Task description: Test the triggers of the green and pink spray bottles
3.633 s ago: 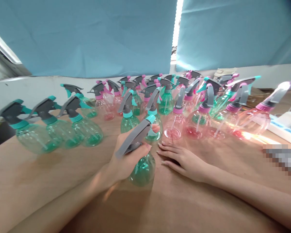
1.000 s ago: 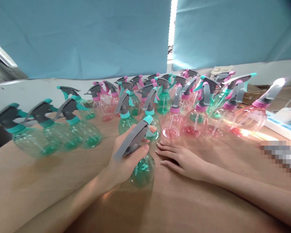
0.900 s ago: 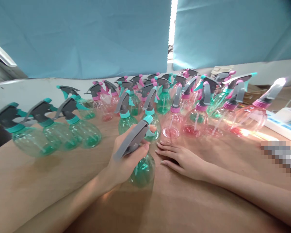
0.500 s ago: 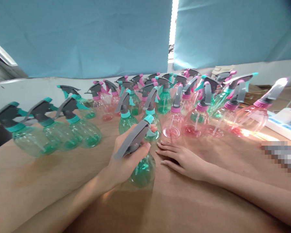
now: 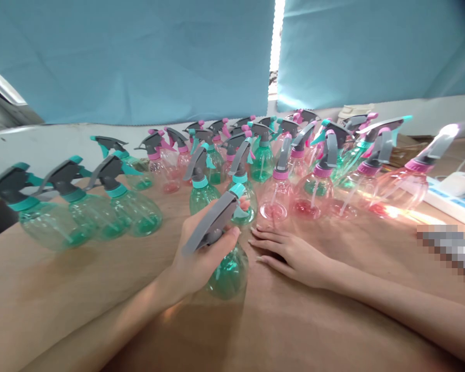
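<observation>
My left hand [image 5: 199, 258] is wrapped around the neck of a green spray bottle [image 5: 229, 274] with a grey and teal trigger head. The bottle stands on the brown tabletop [image 5: 287, 330], and my fingers hide its collar. My right hand [image 5: 294, 256] lies flat on the tabletop just right of that bottle, fingers stretched out and holding nothing. Directly behind the hands stand another green spray bottle [image 5: 203, 195] with a teal collar and a pink spray bottle [image 5: 275, 202] with a magenta collar.
Three green spray bottles [image 5: 134, 214] form a row at the left. Several pink and green ones crowd the back. At the right are a pink spray bottle [image 5: 401, 188], a white power strip [image 5: 445, 201] and a pixelated item [image 5: 453, 250]. Blue blinds [image 5: 139, 62] hang behind.
</observation>
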Motion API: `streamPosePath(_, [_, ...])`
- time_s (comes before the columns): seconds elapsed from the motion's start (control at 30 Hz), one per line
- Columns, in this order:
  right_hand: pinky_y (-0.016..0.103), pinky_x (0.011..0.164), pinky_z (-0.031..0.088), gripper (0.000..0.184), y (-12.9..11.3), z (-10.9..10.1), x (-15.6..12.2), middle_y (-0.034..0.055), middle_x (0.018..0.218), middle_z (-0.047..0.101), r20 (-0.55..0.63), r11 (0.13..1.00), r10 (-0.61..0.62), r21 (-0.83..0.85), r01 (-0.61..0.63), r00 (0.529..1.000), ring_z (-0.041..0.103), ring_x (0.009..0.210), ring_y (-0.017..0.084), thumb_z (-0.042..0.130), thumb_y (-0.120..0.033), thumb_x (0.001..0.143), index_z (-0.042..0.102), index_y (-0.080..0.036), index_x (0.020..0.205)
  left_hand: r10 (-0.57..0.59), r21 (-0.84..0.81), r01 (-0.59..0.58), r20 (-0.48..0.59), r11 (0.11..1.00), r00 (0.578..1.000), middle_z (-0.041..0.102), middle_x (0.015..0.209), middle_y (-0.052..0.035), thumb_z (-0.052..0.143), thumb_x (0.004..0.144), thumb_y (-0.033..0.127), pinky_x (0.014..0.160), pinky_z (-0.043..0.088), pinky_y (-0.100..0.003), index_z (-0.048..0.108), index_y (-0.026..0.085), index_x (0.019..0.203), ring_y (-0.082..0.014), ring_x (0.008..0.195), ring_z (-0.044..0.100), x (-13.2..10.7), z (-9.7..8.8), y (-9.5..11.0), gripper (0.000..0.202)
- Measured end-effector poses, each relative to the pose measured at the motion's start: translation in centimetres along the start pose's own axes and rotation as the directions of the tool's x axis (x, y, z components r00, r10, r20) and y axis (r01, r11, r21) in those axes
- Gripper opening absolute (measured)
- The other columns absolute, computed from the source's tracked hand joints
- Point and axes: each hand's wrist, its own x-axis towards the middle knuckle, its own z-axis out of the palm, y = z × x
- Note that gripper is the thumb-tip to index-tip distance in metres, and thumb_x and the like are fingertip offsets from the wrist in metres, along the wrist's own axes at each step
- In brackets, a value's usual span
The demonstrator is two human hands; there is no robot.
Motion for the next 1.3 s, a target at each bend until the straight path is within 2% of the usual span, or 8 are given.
streamPosePath(0.23, [0.046, 0.112, 0.037, 0.045, -0.03, -0.07, 0.02, 0.0082, 0.146, 0.048, 0.021, 1.000, 0.003, -0.026, -0.003, 1.000, 0.042, 0.137, 0.025, 0.040, -0.042, 0.101, 0.053, -0.021, 0.138, 0.000, 0.009, 0.000, 0.012, 1.000, 1.000, 0.061, 0.063, 0.0012, 0.055, 0.085, 0.041, 0.058, 0.047, -0.040, 0.053, 0.051, 0.129, -0.0299, 0.080, 0.064, -0.06, -0.02, 0.02, 0.045])
streamPosePath(0.37, [0.046, 0.112, 0.037, 0.046, -0.08, -0.12, 0.03, 0.0092, 0.146, 0.048, 0.022, 1.000, 0.001, -0.031, 0.000, 1.000, 0.042, 0.137, 0.025, 0.040, -0.041, 0.101, 0.053, -0.018, 0.138, 0.009, -0.006, -0.009, 0.015, 1.000, 1.000, 0.060, 0.064, 0.0018, 0.056, 0.085, 0.040, 0.053, 0.041, -0.038, 0.054, 0.051, 0.125, -0.0270, 0.067, 0.060, -0.05, -0.03, 0.05, 0.042])
streamPosePath(0.57, [0.047, 0.113, 0.036, 0.046, -0.03, -0.06, 0.03, 0.0094, 0.146, 0.048, 0.017, 1.000, -0.002, -0.022, 0.002, 1.000, 0.042, 0.137, 0.025, 0.040, -0.041, 0.100, 0.053, -0.018, 0.138, 0.090, -0.068, -0.091, -0.026, 0.993, 0.996, 0.053, 0.057, 0.0008, 0.057, 0.080, 0.040, 0.044, 0.032, -0.035, 0.061, 0.046, 0.118, -0.0234, 0.049, 0.048, 0.30, 0.24, -0.16, 0.038])
streamPosePath(0.83, [0.046, 0.113, 0.036, 0.047, -0.04, -0.05, 0.05, 0.0093, 0.147, 0.048, 0.026, 1.000, 0.003, -0.025, -0.002, 1.000, 0.042, 0.137, 0.025, 0.040, -0.042, 0.101, 0.053, -0.017, 0.138, 0.117, -0.094, -0.114, 0.022, 0.989, 0.993, 0.052, 0.057, 0.0017, 0.056, 0.079, 0.031, 0.046, 0.034, -0.036, 0.058, 0.046, 0.123, -0.0221, 0.045, 0.044, 0.35, 0.07, 0.08, 0.046])
streamPosePath(0.97, [0.047, 0.113, 0.036, 0.046, -0.02, -0.01, 0.03, 0.0091, 0.146, 0.048, 0.016, 1.000, 0.001, -0.014, 0.000, 1.000, 0.042, 0.137, 0.026, 0.040, -0.042, 0.101, 0.053, -0.018, 0.138, 0.101, -0.083, -0.097, 0.036, 0.992, 0.994, 0.052, 0.058, 0.0026, 0.056, 0.079, 0.029, 0.048, 0.035, -0.035, 0.056, 0.046, 0.125, -0.0217, 0.047, 0.047, 0.26, 0.03, 0.22, 0.049])
streamPosePath(1.17, [0.048, 0.112, 0.037, 0.044, -0.02, 0.00, 0.01, 0.0087, 0.145, 0.049, -0.007, 1.000, -0.004, 0.015, 0.004, 1.000, 0.043, 0.136, 0.026, 0.042, -0.041, 0.100, 0.054, -0.021, 0.137, 0.098, -0.067, -0.095, 0.042, 0.993, 0.994, 0.055, 0.060, 0.0022, 0.053, 0.081, 0.028, 0.047, 0.033, -0.035, 0.055, 0.044, 0.123, -0.0213, 0.048, 0.047, 0.27, 0.10, 0.14, 0.045])
streamPosePath(1.3, [0.047, 0.113, 0.037, 0.045, -0.09, -0.03, 0.03, 0.0094, 0.145, 0.049, 0.000, 1.000, -0.002, -0.002, 0.002, 1.000, 0.043, 0.136, 0.026, 0.042, -0.041, 0.100, 0.054, -0.019, 0.137, 0.101, -0.085, -0.097, 0.048, 0.992, 0.994, 0.055, 0.061, 0.0026, 0.054, 0.079, 0.027, 0.047, 0.033, -0.035, 0.057, 0.044, 0.119, -0.0207, 0.047, 0.046, 0.32, 0.02, 0.30, 0.043])
